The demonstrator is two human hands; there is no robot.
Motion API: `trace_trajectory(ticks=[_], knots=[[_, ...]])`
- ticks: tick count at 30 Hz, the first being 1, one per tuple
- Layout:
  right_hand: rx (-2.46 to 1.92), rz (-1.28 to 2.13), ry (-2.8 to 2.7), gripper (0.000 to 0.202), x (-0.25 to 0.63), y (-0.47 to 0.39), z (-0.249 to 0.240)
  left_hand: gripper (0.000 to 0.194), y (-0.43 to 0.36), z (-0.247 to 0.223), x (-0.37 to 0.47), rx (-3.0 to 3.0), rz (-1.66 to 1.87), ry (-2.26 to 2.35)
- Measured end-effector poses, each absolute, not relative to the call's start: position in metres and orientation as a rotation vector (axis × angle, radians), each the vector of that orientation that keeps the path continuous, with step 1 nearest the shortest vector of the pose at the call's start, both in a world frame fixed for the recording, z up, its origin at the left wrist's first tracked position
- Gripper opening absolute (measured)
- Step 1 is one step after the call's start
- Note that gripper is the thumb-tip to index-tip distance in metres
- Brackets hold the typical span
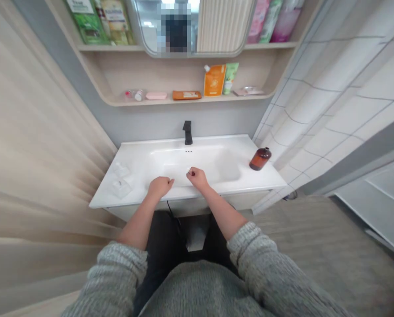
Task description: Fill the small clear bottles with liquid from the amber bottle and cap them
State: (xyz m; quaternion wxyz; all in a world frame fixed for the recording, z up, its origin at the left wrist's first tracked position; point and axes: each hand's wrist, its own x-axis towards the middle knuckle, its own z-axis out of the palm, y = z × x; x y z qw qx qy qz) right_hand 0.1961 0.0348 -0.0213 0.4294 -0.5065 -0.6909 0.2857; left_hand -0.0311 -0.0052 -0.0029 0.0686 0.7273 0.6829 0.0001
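Above the front part of the white sink (228, 159), my two hands are held apart from each other. My left hand (160, 186) is closed, its thumb pointing right and its palm side turned out of sight. My right hand (198, 178) is curled into a fist, with a small dark spot between the fingers that is too small to name. On the counter to the right of the sink, a brown translucent bottle (260, 159) with a dark neck stands tilted in view. Two clear containers (121, 187) sit on the counter's left end.
A black faucet (188, 133) rises behind the sink. Above it, a shelf (164, 101) holds an orange pouch (214, 80), a green tube (230, 78), a pink soap box (156, 95) and small bottles. Curtains (45, 132) hang at left; a checked curtain (329, 105) hangs at right.
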Motion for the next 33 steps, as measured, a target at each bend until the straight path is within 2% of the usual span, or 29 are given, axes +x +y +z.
trace_trajectory(ticks=[4,7,12,15,19,26,33], knots=[[-1.262,0.583,-1.497,0.018,0.245,0.026,-0.013,0.065,-0.007,-0.003,-0.034,2.16,-0.005,2.067],[-1.372,0.283,-1.296,0.027,0.318,0.023,-0.01,0.065,-0.006,-0.002,-0.033,2.164,-0.007,2.056],[-1.624,-0.127,-0.863,0.063,0.442,0.032,0.0,0.066,-0.002,-0.005,-0.034,2.159,-0.028,2.042],[-1.688,-0.066,-0.884,0.076,0.481,0.043,0.005,0.066,-0.002,-0.006,-0.034,2.149,-0.031,2.052],[-1.704,0.174,-0.951,0.088,0.496,0.058,0.005,0.063,-0.004,-0.003,-0.034,2.154,-0.017,2.054],[-1.778,0.221,-0.944,0.069,0.502,0.066,0.002,0.061,-0.005,-0.002,-0.033,2.134,0.019,2.057],[-1.666,0.314,-1.085,0.073,0.461,0.06,0.002,0.061,-0.004,-0.003,-0.033,2.13,0.029,2.041]])
